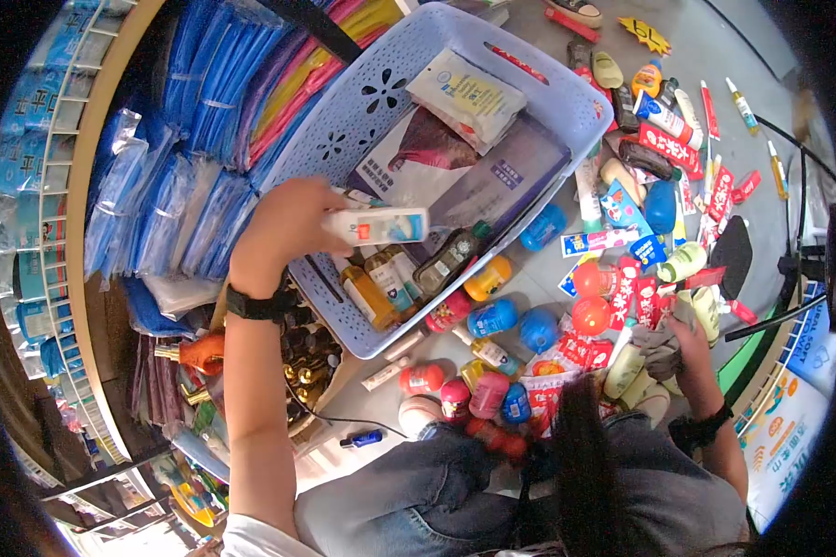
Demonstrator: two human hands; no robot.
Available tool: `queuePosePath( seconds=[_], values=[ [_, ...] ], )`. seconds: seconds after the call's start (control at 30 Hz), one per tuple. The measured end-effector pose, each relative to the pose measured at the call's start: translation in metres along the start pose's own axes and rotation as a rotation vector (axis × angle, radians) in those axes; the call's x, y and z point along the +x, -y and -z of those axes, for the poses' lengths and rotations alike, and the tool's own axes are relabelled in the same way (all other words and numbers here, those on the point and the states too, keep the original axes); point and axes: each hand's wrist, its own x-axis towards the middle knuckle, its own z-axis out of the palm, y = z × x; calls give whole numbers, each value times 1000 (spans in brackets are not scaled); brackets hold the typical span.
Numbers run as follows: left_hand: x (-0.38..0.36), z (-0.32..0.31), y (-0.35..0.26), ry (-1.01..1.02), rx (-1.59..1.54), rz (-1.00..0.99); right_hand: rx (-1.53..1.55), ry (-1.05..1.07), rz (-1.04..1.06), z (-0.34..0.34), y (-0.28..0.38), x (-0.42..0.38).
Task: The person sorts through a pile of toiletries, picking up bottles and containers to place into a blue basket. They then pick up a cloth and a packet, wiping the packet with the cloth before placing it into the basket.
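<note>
My left hand (pixel 293 223) is closed around a white bottle (pixel 385 226) with an orange-and-blue label, held on its side over the near left part of a lavender plastic basket (pixel 306 153). Inside the basket, below that bottle, lie an amber bottle (pixel 366 293) and a dark green bottle (pixel 452 258), with other bottles between them. A white packet (pixel 464 97) lies at the basket's far end. My right hand (pixel 695 360), low on the right, grips a crumpled grey cloth (pixel 661 351) above the bottles on the floor; its fingertips are partly hidden.
Many bottles, red packets (pixel 671 148) and colourful round containers such as a blue one (pixel 539 330) cover the floor right of the basket. Bundles of blue plastic packs (pixel 209 74) fill the left side beside a wire shelf (pixel 65 223). A black cable (pixel 776 316) runs along the right.
</note>
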Motion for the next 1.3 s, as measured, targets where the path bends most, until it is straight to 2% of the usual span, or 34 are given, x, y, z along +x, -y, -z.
queuePosePath(
  seconds=[0.17,0.23,0.27,0.33,0.43,0.5,0.6,0.7,0.8,0.83,0.93,0.97,1.07,1.1,1.2,1.23,1.3],
  values=[
    [44,1,-50,-131,121,-173,-2,-14,29,-10,0,6],
    [66,-10,-70,-214,3,-256,10,2,23,-13,2,3],
    [77,-21,-69,-187,-84,-265,7,-18,22,-10,-2,5],
    [72,-15,-69,-128,-136,-175,-3,-51,21,8,-17,18],
    [65,-20,-23,-40,-40,2,-18,-48,12,14,-15,12],
    [58,-28,7,82,30,316,-49,-98,46,19,-20,8],
    [50,-64,39,38,73,430,-85,-116,67,21,-24,11],
    [45,-61,41,32,-107,417,-103,-50,27,16,-22,17],
    [70,-47,29,379,-268,707,-101,-1,36,8,-19,19],
    [68,-50,31,348,-264,604,-107,-11,41,7,-18,20],
    [71,-65,31,200,-481,621,-108,-34,35,7,-23,15],
    [79,-67,30,272,-528,655,-100,-47,25,9,-24,14],
    [93,-93,50,-107,-420,469,-87,-60,3,5,-25,9],
    [78,-75,28,-215,-830,464,-94,-54,4,10,-29,11],
    [73,-55,32,-201,-1591,442,-134,-68,26,18,-34,16],
    [69,-54,39,-223,-1608,480,-148,-80,40,19,-34,17],
    [66,-46,59,67,-771,602,-159,-115,66,21,-33,19]
  ],
)
